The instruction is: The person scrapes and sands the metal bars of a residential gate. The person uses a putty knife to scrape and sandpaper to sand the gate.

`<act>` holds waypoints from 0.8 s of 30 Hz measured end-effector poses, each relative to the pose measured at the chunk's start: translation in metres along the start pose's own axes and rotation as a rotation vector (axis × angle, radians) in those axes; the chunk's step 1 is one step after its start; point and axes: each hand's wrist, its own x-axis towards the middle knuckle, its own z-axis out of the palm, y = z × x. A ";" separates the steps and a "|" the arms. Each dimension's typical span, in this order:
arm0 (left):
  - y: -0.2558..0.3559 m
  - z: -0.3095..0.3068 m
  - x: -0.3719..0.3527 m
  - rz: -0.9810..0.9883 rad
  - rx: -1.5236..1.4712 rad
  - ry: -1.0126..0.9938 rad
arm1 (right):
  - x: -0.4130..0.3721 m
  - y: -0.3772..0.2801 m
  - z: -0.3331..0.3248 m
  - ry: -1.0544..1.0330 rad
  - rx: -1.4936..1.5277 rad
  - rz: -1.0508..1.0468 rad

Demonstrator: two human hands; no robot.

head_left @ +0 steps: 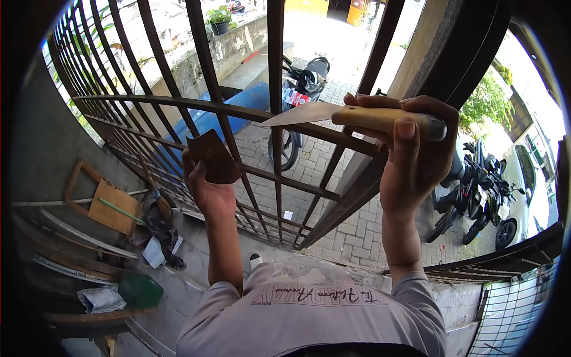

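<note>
My right hand (410, 154) is raised at the right, fingers wrapped round the wooden handle of a putty knife (380, 121). Its thin metal blade (303, 114) points left and overlaps a crossbar of the brown metal grille (238, 111). Lower and to the left, my left hand (208, 193) pinches a dark brown square of sandpaper (215, 159), thumb on the near face. The sandpaper overlaps the grille bars in this view, and some of my left fingers are hidden behind it.
Beyond the grille are a blue bin (244, 104) and a parked motorcycle (309, 77). More motorcycles (473, 196) and a white car (526, 178) stand at the right. Boards (116, 208), pipes and a green container (140, 291) lie by the left wall.
</note>
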 end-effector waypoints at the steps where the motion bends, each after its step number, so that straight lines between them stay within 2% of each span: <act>1: 0.000 -0.003 -0.001 0.006 -0.023 0.022 | 0.000 0.000 0.000 -0.002 0.021 0.022; 3: 0.003 -0.003 -0.004 0.005 -0.065 0.035 | -0.001 0.005 0.004 -0.027 -0.039 0.021; 5: 0.005 -0.004 -0.005 0.010 -0.108 0.047 | -0.003 0.012 0.011 -0.026 0.016 0.081; 9: 0.010 -0.008 -0.008 0.028 -0.110 0.069 | -0.002 0.026 0.020 -0.013 0.060 0.026; 11: 0.012 -0.010 -0.010 0.038 -0.103 0.101 | -0.001 0.025 0.020 -0.020 0.108 0.071; 14: 0.014 -0.013 -0.009 0.051 -0.103 0.038 | 0.000 0.020 0.022 -0.053 0.208 -0.006; 16: 0.017 -0.009 -0.009 0.052 -0.098 0.051 | 0.001 0.020 0.027 -0.110 0.126 -0.008; 17: 0.017 -0.009 -0.010 0.047 -0.094 0.049 | 0.001 0.031 0.026 -0.126 -0.038 -0.058; 19: 0.018 -0.012 -0.010 0.031 -0.097 0.125 | -0.001 0.034 0.030 -0.105 -0.046 0.088; 21: 0.020 -0.014 -0.012 0.061 -0.056 0.116 | -0.007 0.034 0.017 -0.124 -0.045 0.048; 22: 0.020 -0.016 -0.012 0.092 -0.016 0.120 | -0.008 0.024 0.016 -0.124 0.059 0.024; 24: 0.021 -0.020 -0.011 0.101 -0.019 0.127 | -0.018 0.013 -0.001 -0.217 0.094 0.068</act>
